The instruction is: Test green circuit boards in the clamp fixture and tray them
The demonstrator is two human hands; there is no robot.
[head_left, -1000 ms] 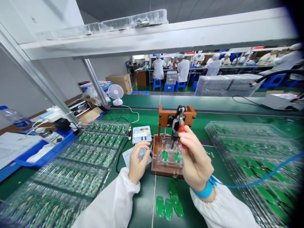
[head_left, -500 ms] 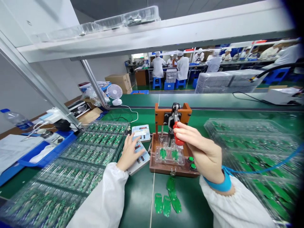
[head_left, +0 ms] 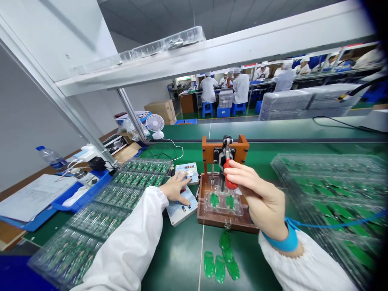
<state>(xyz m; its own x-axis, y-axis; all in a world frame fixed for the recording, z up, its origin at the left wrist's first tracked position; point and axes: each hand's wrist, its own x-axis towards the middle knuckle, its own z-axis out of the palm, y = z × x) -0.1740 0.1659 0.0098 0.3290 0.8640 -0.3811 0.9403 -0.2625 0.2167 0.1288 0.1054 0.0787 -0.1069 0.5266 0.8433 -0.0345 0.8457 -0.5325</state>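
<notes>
My right hand (head_left: 262,194) is closed on the red handle (head_left: 230,176) of a toggle clamp on a brown and orange fixture (head_left: 226,147). Under the clamp, a clear plate (head_left: 222,208) has two green boards (head_left: 214,199) at it. My left hand (head_left: 176,188) has its fingers spread over two white boxes with red displays, the rear box (head_left: 194,178) and the front box (head_left: 182,212). Several loose green boards (head_left: 220,268) lie on the table in front of the fixture.
Clear trays of green boards stand at left (head_left: 106,218) and at right (head_left: 336,210). Behind are a small white fan (head_left: 155,124) and a white shelf (head_left: 182,56). A blue bin (head_left: 69,202) stands far left. People in white sit beyond.
The view has shifted, so the scene sits further right and slightly lower. My left hand has moved lower over the boxes, its fingers spread. My right hand keeps its grip on the red handle.
</notes>
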